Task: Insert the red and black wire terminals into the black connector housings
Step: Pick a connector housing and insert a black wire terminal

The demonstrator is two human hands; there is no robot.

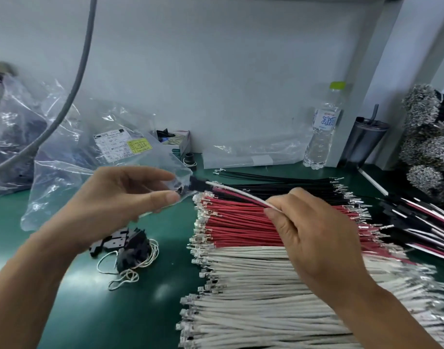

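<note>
Black connector housing (200,185) part-hidden by bag (95,157); right hand (314,238) pinches its wires (241,193); left hand (120,195) loosely open.

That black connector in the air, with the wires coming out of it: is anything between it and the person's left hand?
Nothing visible. The black connector housing hangs just right of the left hand, held up by its wires, which the right hand pinches. A clear plastic bag lies behind the left hand, not in the gap.

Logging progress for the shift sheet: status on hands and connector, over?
Left hand open, off the connector housing. Right hand pinches its wires. Plastic bag just behind.
</note>
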